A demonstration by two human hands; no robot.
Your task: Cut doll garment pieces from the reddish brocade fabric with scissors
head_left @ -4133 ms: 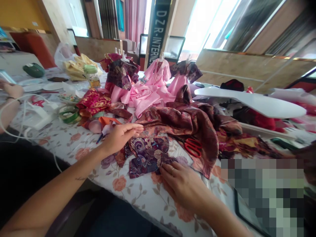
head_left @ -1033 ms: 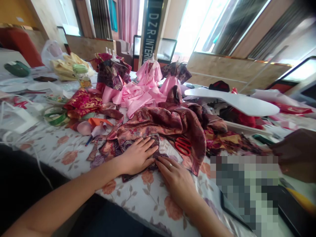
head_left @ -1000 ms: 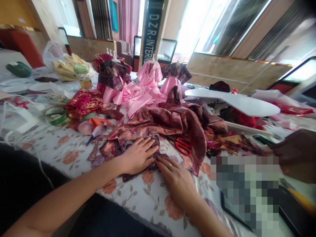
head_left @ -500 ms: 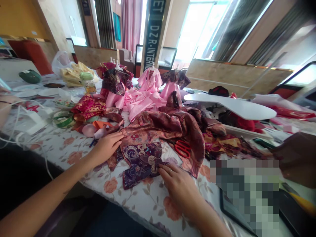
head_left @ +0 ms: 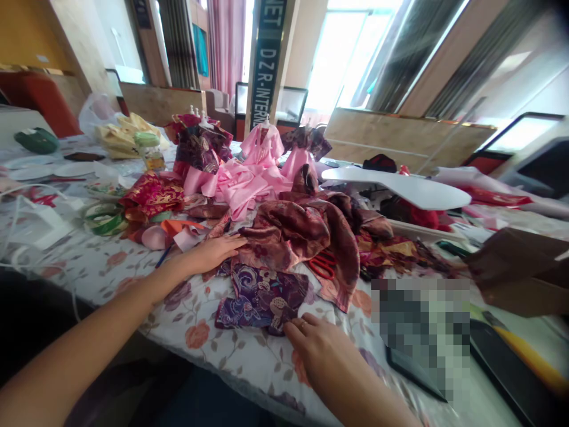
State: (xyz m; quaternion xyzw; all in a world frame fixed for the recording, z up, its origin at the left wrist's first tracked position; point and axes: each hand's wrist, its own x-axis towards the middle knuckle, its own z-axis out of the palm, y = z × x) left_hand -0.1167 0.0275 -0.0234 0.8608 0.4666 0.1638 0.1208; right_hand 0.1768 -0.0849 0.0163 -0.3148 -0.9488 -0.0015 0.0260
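A piece of purple brocade fabric [head_left: 262,296] with swirls and flowers lies near the table's front edge, its lower left part sticking out. My right hand [head_left: 324,350], with a ring on one finger, has bent fingers closed at the fabric's lower right corner. Stretched out flat, my left hand [head_left: 217,252] rests at the left edge of crumpled reddish-brown brocade [head_left: 288,228], just beyond the purple piece. Red-handled scissors [head_left: 322,265] lie partly covered by that brown cloth, to the right.
Pink satin [head_left: 249,184] and small dressed doll forms [head_left: 262,142] stand behind. Green tape [head_left: 105,219], a jar [head_left: 149,151] and a white power strip [head_left: 44,222] are on the left. A white board [head_left: 395,187], fabric scraps [head_left: 400,255] and a brown bag [head_left: 520,270] lie right.
My left hand has slid right and slightly away over the brown cloth. The purple fabric has shifted right, and my right hand is now at its lower corner. More cloth covers the scissors.
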